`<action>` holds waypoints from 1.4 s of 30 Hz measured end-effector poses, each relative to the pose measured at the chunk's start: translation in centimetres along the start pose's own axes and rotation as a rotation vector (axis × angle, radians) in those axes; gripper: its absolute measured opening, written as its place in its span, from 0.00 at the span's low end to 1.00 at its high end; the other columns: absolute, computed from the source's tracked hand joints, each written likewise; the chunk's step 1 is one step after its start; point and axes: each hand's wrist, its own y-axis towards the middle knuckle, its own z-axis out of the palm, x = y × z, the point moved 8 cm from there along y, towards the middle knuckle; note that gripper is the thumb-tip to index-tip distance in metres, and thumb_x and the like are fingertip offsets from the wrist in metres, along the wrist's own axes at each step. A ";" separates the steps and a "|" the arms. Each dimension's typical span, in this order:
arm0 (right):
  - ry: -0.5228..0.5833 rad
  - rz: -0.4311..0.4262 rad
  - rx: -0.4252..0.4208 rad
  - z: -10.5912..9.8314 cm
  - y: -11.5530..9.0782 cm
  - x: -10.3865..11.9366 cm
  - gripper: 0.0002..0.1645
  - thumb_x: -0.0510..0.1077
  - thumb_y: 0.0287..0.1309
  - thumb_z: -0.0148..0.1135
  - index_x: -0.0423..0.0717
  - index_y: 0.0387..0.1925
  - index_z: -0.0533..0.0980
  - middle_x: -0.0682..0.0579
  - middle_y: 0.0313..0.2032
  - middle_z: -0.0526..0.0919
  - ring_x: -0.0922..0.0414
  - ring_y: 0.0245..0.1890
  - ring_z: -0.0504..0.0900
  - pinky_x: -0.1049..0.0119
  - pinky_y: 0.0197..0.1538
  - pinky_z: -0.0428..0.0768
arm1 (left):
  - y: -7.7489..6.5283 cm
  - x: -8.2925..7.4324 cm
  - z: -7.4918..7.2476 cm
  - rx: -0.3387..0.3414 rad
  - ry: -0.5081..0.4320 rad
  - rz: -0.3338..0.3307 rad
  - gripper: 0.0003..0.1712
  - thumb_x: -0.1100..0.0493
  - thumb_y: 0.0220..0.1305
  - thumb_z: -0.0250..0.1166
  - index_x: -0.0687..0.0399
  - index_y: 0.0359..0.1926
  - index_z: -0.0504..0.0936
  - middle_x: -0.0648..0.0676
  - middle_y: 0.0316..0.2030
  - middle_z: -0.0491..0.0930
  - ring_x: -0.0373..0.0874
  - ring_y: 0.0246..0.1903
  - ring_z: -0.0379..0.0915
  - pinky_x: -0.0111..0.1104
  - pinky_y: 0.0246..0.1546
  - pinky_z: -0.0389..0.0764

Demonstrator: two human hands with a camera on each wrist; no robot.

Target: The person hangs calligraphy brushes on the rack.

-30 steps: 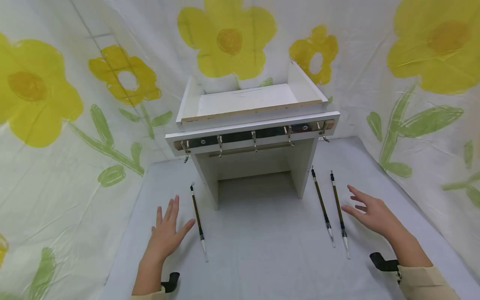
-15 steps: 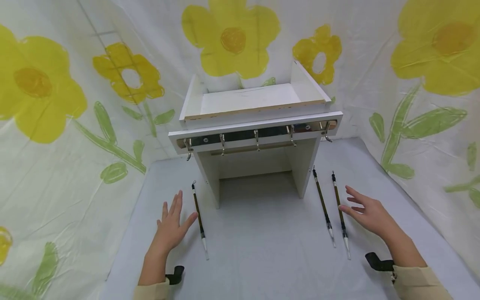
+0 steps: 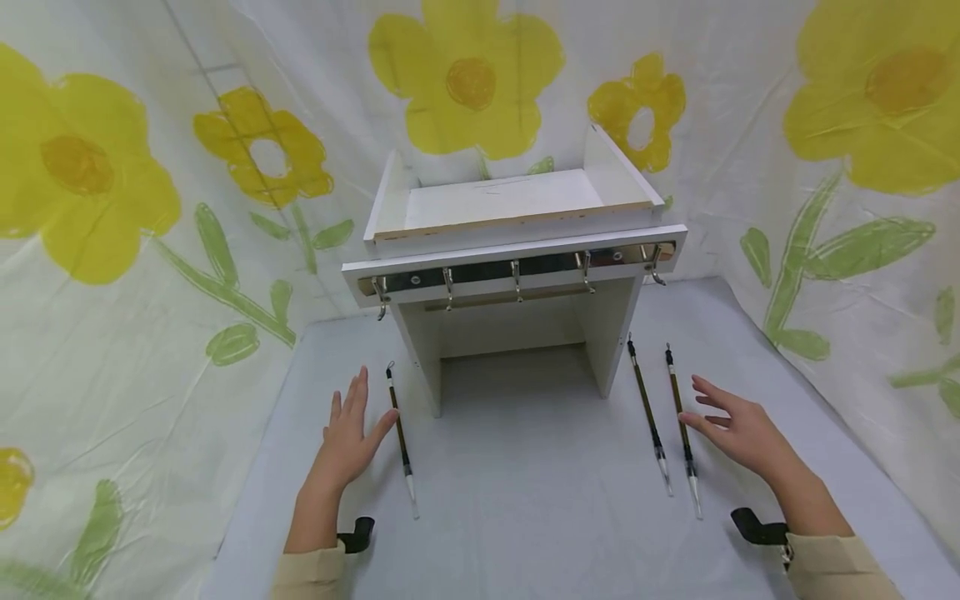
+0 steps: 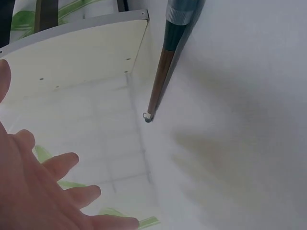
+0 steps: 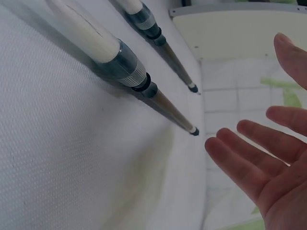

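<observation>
My left hand (image 3: 351, 442) hovers with spread fingers just left of a calligraphy brush (image 3: 401, 437), its thumb tip overlapping the handle in the head view. This brush (image 4: 163, 72) lies with its white tip toward me. On the other side, two more calligraphy brushes lie side by side: an inner brush (image 3: 648, 414) and an outer brush (image 3: 682, 429). My right hand (image 3: 742, 425) is nearest the outer one, thumb tip over its handle in the head view. In the right wrist view the right hand (image 5: 273, 163) has its fingers extended and holds nothing.
Between the hands, toward the back, stands a white wooden rack (image 3: 517, 250) with a metal strip of several hooks (image 3: 517, 281) along its front. Its upper tray is bare and its lower part opens toward me. A flowered curtain (image 3: 480, 75) surrounds the pale tablecloth (image 3: 525, 500).
My left hand has moved forward and to the right, closer over the left brush. My right hand has shifted slightly left toward the outer brush. The brushes and rack stay put.
</observation>
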 end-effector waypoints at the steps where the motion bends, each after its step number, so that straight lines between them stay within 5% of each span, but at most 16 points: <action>1: 0.001 -0.001 -0.002 0.0 0.0 0.0 0.47 0.55 0.66 0.66 0.37 0.76 0.58 0.30 0.67 0.70 0.33 0.60 0.78 0.43 0.53 0.82 | 0.1 0.0 0.0 0.000 -0.002 0.000 0.53 0.29 0.71 0.52 0.33 0.80 0.28 0.57 0.81 0.35 0.70 0.77 0.26 0.81 0.62 0.43; 28: 0.021 0.058 0.045 1.1 -0.4 -0.7 0.51 0.60 0.64 0.67 0.37 0.76 0.57 0.29 0.67 0.70 0.31 0.59 0.78 0.41 0.52 0.84 | 2.7 -2.6 0.4 0.029 -0.254 0.054 0.49 0.33 0.75 0.48 0.37 0.80 0.27 0.53 0.81 0.32 0.62 0.79 0.29 0.67 0.74 0.41; 37: 0.025 0.057 0.039 1.5 -0.4 -0.9 0.51 0.60 0.63 0.68 0.37 0.76 0.58 0.29 0.66 0.71 0.31 0.59 0.77 0.41 0.52 0.84 | 3.6 -3.3 1.3 0.120 -0.507 0.080 0.40 0.33 0.78 0.40 0.22 0.78 0.26 0.52 0.81 0.37 0.62 0.79 0.40 0.69 0.72 0.46; 42: 0.023 0.057 0.045 1.7 -0.3 -0.7 0.51 0.59 0.63 0.68 0.37 0.76 0.57 0.29 0.67 0.70 0.30 0.58 0.78 0.38 0.52 0.83 | 3.8 -3.9 1.1 0.118 -0.535 0.099 0.40 0.34 0.78 0.41 0.23 0.78 0.28 0.52 0.81 0.39 0.61 0.79 0.39 0.69 0.72 0.45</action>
